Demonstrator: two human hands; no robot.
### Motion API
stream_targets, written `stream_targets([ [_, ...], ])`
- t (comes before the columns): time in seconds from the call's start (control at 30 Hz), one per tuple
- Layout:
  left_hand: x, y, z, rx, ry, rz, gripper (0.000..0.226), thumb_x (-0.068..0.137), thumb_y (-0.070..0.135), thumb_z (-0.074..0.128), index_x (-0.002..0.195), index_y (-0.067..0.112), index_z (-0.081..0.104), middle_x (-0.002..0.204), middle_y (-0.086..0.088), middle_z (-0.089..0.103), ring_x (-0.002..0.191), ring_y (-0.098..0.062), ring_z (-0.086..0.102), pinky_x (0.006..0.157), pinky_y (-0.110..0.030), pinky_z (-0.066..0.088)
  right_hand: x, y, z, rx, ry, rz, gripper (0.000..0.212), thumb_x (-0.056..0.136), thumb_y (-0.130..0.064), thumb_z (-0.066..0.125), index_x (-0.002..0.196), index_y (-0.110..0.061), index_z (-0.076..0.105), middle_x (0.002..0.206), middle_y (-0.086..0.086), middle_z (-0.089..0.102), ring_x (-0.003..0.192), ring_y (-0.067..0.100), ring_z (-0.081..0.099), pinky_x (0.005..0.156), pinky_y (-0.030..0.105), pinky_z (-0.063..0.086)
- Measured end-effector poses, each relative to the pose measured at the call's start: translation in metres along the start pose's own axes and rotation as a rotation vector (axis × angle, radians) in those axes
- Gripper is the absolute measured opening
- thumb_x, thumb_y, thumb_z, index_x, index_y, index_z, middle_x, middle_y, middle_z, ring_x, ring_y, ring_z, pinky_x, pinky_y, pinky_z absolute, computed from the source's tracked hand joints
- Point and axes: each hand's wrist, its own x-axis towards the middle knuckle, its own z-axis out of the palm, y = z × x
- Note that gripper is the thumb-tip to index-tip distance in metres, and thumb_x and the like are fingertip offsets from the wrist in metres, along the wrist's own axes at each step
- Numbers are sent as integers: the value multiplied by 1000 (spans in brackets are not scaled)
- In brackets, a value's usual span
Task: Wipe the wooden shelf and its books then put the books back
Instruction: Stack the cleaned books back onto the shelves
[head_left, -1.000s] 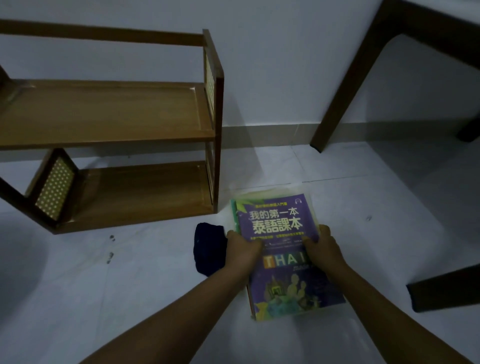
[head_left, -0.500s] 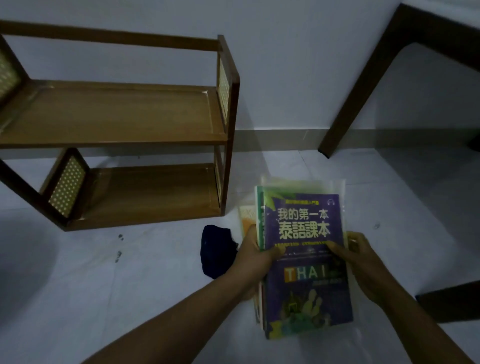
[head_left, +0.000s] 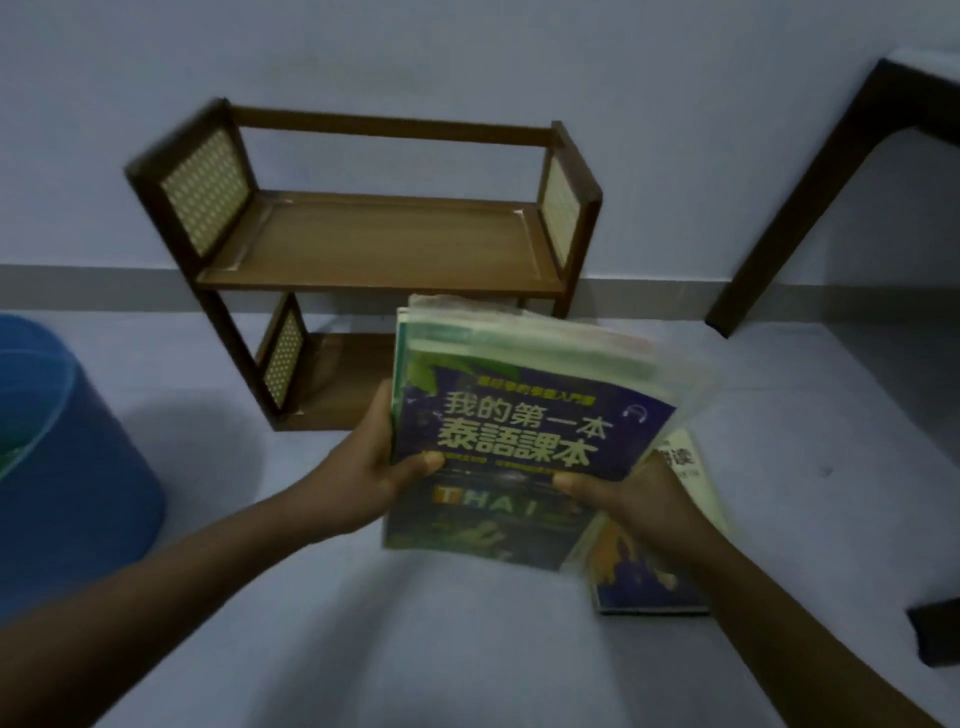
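A stack of books (head_left: 524, 410), topped by a purple and green Thai language book, is held up off the floor in front of the wooden shelf (head_left: 384, 244). My left hand (head_left: 374, 467) grips the stack's left edge, thumb on the cover. My right hand (head_left: 628, 493) grips its lower right side, thumb on top. Both tiers of the two-tier shelf with cane side panels are bare; the stack hides part of the lower tier. Another book (head_left: 660, 571) lies on the floor under my right hand.
A blue bucket (head_left: 62, 467) stands on the floor at the left. A dark wooden table leg (head_left: 800, 208) slants up at the right, and another dark leg end (head_left: 935, 629) sits at the lower right. The floor is pale tile against a white wall.
Both hands have lifted the stack off the floor and carried it up toward the shelf. The view swung left, bringing the bucket in; the dark cloth is out of sight.
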Motion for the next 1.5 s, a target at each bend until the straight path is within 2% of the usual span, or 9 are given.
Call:
stream_targets([
  [0.27, -60, -56, -64, 78, 154, -12, 68, 84, 39, 57, 141, 29, 20, 132, 19, 49, 123, -4, 52, 92, -21, 51, 16, 23, 93, -134, -84, 36, 45, 71, -17, 83, 111, -23, 63, 102, -8, 73, 96, 2, 68, 80, 20, 55],
  [0.47, -81, -88, -62, 96, 284, -48, 55, 86, 22, 65, 118, 59, 39, 119, 27, 58, 111, 2, 59, 86, -16, 53, 21, 32, 117, -208, -158, 38, 42, 78, -5, 76, 97, -35, 54, 95, -16, 63, 84, -20, 59, 64, 1, 46],
  [0.63, -78, -89, -70, -7, 328, -95, 50, 68, 63, 66, 113, 48, 50, 116, 19, 63, 109, -2, 61, 85, -21, 55, 28, 28, 118, -182, -170, 43, 37, 79, -14, 76, 103, -34, 56, 101, -12, 66, 94, 3, 65, 67, 8, 52],
  [0.93, -73, -52, -92, -66, 219, -77, 83, 54, 60, 81, 125, 34, 48, 120, 18, 63, 110, -7, 63, 82, -23, 57, 23, 42, 115, -192, -225, 82, 44, 75, -5, 78, 106, -28, 58, 105, -7, 66, 92, -9, 63, 69, 9, 51],
  [1.1, -46, 36, -125, 553, 46, 88, 76, 63, 66, 68, 130, 43, 39, 119, 26, 56, 110, 3, 56, 85, -20, 54, 26, 50, 116, -250, -191, 91, 38, 80, -9, 75, 102, -32, 53, 99, -15, 60, 88, -15, 58, 73, 6, 51],
  [1.23, -15, 50, -77, 1138, -178, 34, 69, 73, 56, 69, 130, 33, 37, 111, 15, 55, 97, -6, 55, 81, -25, 50, 27, 57, 117, -256, -198, 118, 38, 80, -14, 75, 113, -22, 57, 106, -5, 66, 103, 7, 62, 80, 17, 55],
  [1.33, -5, 32, -56, 1292, -91, 98, 40, 84, 48, 61, 114, 23, 51, 85, 7, 57, 74, -12, 55, 66, -25, 47, 25, 63, 116, -202, -188, 164, 39, 79, -11, 75, 108, -28, 56, 104, -6, 66, 95, 4, 64, 73, 17, 56],
  [1.4, -8, 23, -69, 1201, -10, 67, 36, 84, 51, 60, 111, 26, 56, 85, 10, 59, 75, -9, 58, 69, -23, 47, 23, 66, 111, -150, -185, 251, 63, 69, -22, 84, 121, -25, 50, 117, -3, 62, 103, 5, 62, 82, 25, 56],
  [1.5, -29, 28, -92, 921, 163, 48, 42, 76, 51, 70, 111, 30, 60, 94, 10, 68, 80, -4, 61, 74, -23, 52, 22, 75, 104, 10, -200, 417, 138, 25, -53, 93, 143, -22, 29, 138, -3, 42, 130, 23, 44, 107, 47, 41],
])
